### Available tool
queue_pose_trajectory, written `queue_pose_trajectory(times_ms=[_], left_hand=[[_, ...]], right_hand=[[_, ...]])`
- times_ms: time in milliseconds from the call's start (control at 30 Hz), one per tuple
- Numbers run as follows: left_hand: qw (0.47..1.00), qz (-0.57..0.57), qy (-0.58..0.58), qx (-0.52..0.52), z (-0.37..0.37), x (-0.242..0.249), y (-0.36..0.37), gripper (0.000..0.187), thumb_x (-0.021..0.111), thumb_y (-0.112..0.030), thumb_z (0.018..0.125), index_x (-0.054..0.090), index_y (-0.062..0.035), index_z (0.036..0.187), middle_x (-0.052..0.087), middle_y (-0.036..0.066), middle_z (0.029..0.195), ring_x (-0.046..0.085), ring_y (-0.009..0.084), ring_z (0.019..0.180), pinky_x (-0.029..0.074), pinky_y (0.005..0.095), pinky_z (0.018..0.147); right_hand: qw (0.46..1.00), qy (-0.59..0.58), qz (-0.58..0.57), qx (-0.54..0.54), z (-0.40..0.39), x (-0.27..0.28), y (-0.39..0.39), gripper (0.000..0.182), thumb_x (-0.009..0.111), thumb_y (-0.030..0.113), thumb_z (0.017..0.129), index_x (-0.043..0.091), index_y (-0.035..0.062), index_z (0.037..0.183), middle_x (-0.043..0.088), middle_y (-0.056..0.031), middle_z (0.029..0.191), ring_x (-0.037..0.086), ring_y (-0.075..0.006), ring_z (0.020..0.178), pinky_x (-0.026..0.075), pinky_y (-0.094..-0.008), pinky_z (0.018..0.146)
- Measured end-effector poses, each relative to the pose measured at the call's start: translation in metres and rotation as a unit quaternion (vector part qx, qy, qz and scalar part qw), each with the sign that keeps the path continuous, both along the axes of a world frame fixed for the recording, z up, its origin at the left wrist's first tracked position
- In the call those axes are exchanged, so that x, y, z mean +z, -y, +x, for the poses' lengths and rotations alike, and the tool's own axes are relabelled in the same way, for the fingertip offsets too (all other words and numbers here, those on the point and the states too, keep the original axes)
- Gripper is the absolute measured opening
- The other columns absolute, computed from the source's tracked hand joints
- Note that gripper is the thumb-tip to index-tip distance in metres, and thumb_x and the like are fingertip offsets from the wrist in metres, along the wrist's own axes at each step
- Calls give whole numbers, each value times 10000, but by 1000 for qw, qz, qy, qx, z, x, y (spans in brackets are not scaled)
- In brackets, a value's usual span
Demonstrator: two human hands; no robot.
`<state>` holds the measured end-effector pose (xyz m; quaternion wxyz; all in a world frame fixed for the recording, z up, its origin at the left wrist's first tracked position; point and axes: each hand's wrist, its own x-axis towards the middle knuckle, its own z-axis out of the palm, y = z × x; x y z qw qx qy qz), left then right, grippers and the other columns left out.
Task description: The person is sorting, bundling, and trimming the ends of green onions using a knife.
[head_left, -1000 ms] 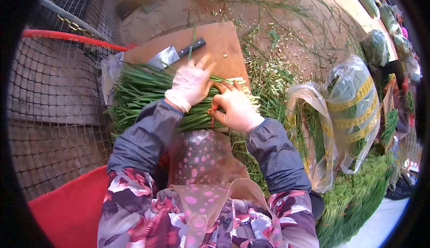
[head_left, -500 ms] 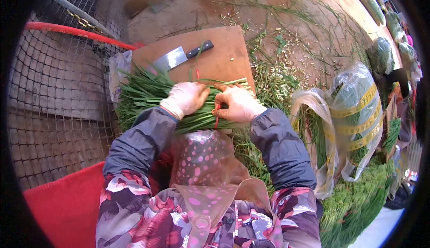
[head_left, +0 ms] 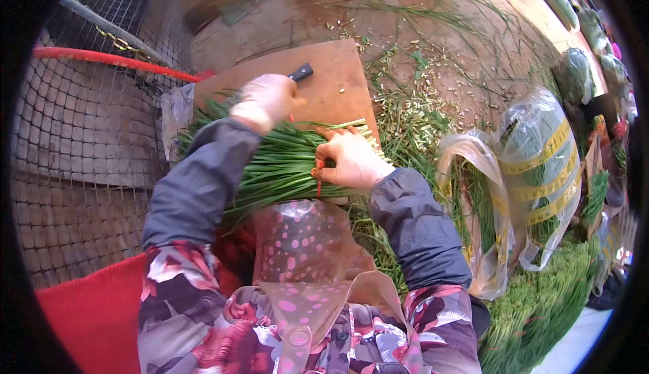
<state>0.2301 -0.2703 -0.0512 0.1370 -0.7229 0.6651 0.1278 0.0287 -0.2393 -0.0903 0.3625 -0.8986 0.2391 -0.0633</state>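
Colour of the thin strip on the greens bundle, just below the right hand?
Red strip; best seen in the head view.

The left hand (head_left: 266, 100), blurred, has apparently lifted off the green bundle (head_left: 287, 156) towards the knife (head_left: 301, 72), now hiding its blade.

The right grip (head_left: 353, 159), gloved, clasps a bundle of green stalks (head_left: 284, 161) near its pale ends, a red tie (head_left: 319, 186) at the thumb. The left grip (head_left: 265, 100), blurred, lies over the leafy side, beside a black knife handle (head_left: 301, 72); contact cannot be determined. A wooden board (head_left: 334, 83) underlies the bundle. Flanking: dark mesh (head_left: 74, 137), left; a yellow-banded plastic bag (head_left: 537, 137), right.
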Motion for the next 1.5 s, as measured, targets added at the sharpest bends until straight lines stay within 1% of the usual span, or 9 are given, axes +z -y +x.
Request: queue_pose_trajectory(times_ms=[233, 367, 567, 667, 833, 900, 967, 1433, 1500], left_hand=[[994, 77, -44, -72, 11, -56, 28, 409, 702, -375, 703, 697, 25, 785, 665, 206, 726, 673, 334, 745, 524, 421, 699], [848, -37, -482, 218, 6, -4, 53, 164, 673, -175, 801, 641, -15, 790, 588, 33, 606, 496, 90, 445, 380, 262, 393], [770, -314, -552, -57, 17, 74, 108, 253, 630, -300, 862, 688, -54, 854, 623, 10, 690, 563, 96, 607, 441, 265, 577], [464, -314, -828, -14, -32, 160, 105, 294, 661, -274, 879, 624, -2, 983, 659, 91, 862, 639, 180, 739, 545, 348, 679], [820, -198, -525, -110, -34, 87, 110, 228, 641, -238, 858, 686, -43, 968, 665, 35, 818, 614, 114, 752, 486, 266, 693], [834, -339, -417, -125, -26, -2, 72, 219, 610, -127, 814, 631, -10, 997, 670, 187, 930, 647, 331, 885, 521, 397, 755], [929, -247, -276, 0, -9, -51, 21, 289, 606, -25, 818, 640, -27, 1105, 646, 167, 1050, 645, 275, 947, 514, 345, 822], [970, -113, -104, -189, -3, -81, -7, 148, 653, -229, 756, 668, -95, 816, 596, 73, 859, 609, 288, 880, 513, 415, 716], [954, -166, -189, -162, -3, -79, -13, 133, 674, -193, 745, 667, -79, 813, 601, 84, 833, 619, 300, 817, 503, 406, 679]], right_hand=[[1000, 20, -22, -9, -2, -9, -1, 228, 686, 404, 716, 685, 182, 766, 502, -252, 1326, 453, -384, 1250, 267, -544, 1056], [1000, 19, -19, -9, -2, -10, 0, 229, 695, 409, 713, 694, 187, 769, 499, -263, 1328, 445, -387, 1262, 263, -537, 1062], [999, 42, -5, -10, -2, -15, 0, 234, 698, 411, 709, 697, 188, 780, 491, -270, 1337, 439, -382, 1274, 259, -535, 1064], [1000, 22, -6, -8, -1, -13, 1, 235, 696, 412, 712, 699, 189, 787, 483, -271, 1347, 429, -378, 1288, 253, -536, 1069], [1000, 20, 7, -9, -2, -11, 2, 234, 694, 416, 716, 702, 195, 792, 484, -259, 1354, 419, -379, 1298, 243, -539, 1079], [999, 38, 15, -14, -3, -12, 2, 229, 700, 414, 712, 704, 201, 796, 486, -245, 1358, 422, -382, 1292, 241, -541, 1082], [1000, 25, 8, -12, -2, -11, 1, 230, 702, 414, 710, 705, 200, 796, 485, -244, 1358, 420, -381, 1292, 240, -542, 1084], [995, -86, 46, 26, 3, 5, 15, 269, 682, 406, 741, 678, 156, 839, 539, -182, 1301, 305, -473, 1335, 60, -670, 1096], [997, -51, 44, 24, 3, -3, 16, 313, 667, 459, 718, 683, 172, 843, 641, -134, 972, 471, -390, 1195, 134, -690, 1064]])
